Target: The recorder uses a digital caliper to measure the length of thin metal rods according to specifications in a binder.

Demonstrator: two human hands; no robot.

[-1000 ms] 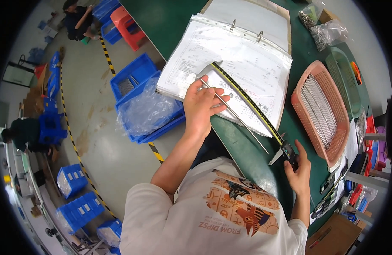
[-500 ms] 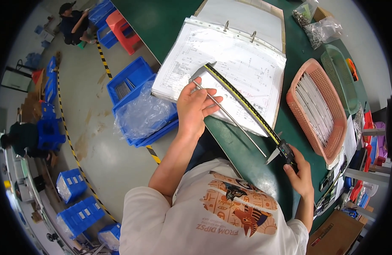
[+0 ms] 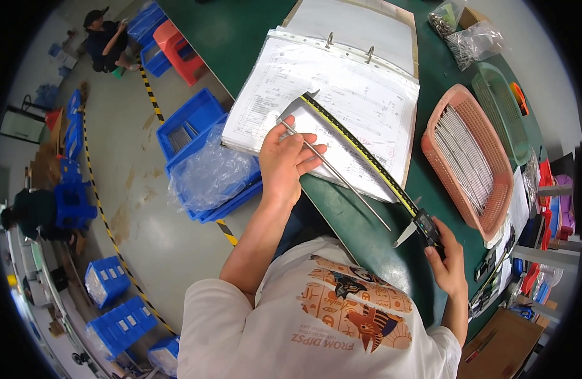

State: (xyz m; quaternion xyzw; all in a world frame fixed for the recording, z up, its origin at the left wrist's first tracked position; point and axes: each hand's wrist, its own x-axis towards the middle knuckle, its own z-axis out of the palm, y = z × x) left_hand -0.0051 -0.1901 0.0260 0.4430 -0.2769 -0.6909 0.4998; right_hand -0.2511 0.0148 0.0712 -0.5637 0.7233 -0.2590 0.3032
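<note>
My left hand (image 3: pixel 282 165) holds a thin metal rod (image 3: pixel 355 189) between thumb and fingers near its far end. The rod slants down to the right, its near end free over the green table. My right hand (image 3: pixel 447 260) grips a long digital caliper (image 3: pixel 365 151) by its black display head, with the scale running away to the upper left. The caliper's fixed jaw is beyond my left fingertips, and its sliding jaw is beside the rod's near end, with a small gap there. Under both lies an open ring binder (image 3: pixel 253 104) with printed drawings in clear sleeves.
A pink perforated basket (image 3: pixel 435 136) of similar rods stands on the right, beside a green basket (image 3: pixel 493 85). Bags of small metal parts (image 3: pixel 471 47) lie behind them. Blue bins (image 3: pixel 196 104) and a red stool (image 3: pixel 176 47) are left of the table. Two people are farther left.
The view has shifted slightly. The rod's near end is a little farther from the caliper's sliding jaw. Both hands keep their grips.
</note>
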